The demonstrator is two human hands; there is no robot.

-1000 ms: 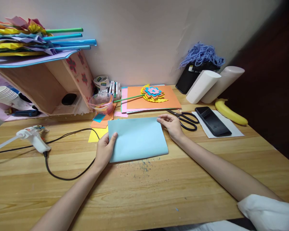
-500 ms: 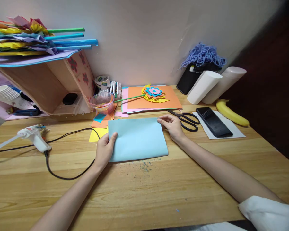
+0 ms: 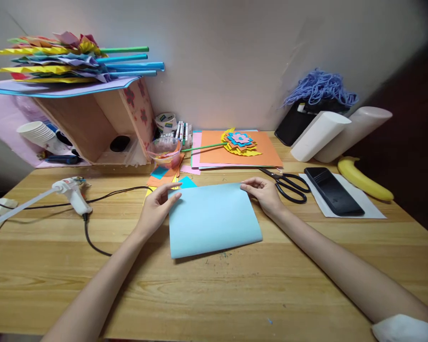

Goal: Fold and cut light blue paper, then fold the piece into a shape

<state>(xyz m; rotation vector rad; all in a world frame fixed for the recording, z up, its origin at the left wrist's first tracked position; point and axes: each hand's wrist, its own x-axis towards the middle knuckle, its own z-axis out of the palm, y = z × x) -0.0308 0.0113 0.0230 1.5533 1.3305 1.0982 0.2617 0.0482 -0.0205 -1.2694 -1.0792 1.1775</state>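
Note:
A light blue sheet of paper (image 3: 214, 221), its near edge rounded as if folded over, is held just above the wooden table. At its upper left corner my left hand (image 3: 159, 206) has thumb and index finger on either side of the edge. My right hand (image 3: 264, 194) pinches the upper right corner. Black-handled scissors (image 3: 292, 187) lie just beyond my right hand. Behind the sheet are small paper pieces, among them a blue one (image 3: 188, 182).
A glue gun (image 3: 73, 194) with its cord lies left. At the back are an open box (image 3: 137, 114), a plastic cup (image 3: 165, 154), a paper flower (image 3: 240, 141) on orange sheets (image 3: 214, 156), and white rolls (image 3: 321, 136). A phone (image 3: 333, 191) and banana (image 3: 365, 180) are right.
My left hand has slid up the sheet's left side to its upper corner. The near left corner has swung toward me. The whole view has shifted, with things appearing further right.

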